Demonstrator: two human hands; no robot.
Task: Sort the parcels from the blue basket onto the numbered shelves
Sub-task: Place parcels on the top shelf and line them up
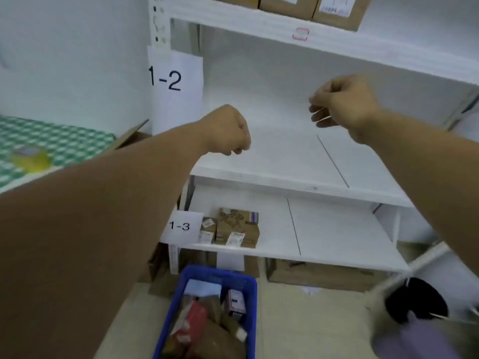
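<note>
The blue basket (249,285) stands on the floor below me, holding several brown and red parcels (207,322). Both my arms reach toward the white shelf (282,164) labelled 1-2 (166,80). My left hand (226,130) is a closed fist above the shelf's left front, with nothing showing in it. My right hand (342,102) hovers higher, over the shelf's middle, with its fingers curled in and no parcel visible in it. On the lower shelf, next to the label 1-3 (180,226), sit a few small brown boxes (237,228).
Brown cartons (337,9) line the top shelf, above a red mark (300,34) on its edge. A green checked table (51,141) with a yellow tape roll (29,158) is on the left. Cardboard boxes (318,277) sit under the bottom shelf, and a dark object (414,303) is at lower right.
</note>
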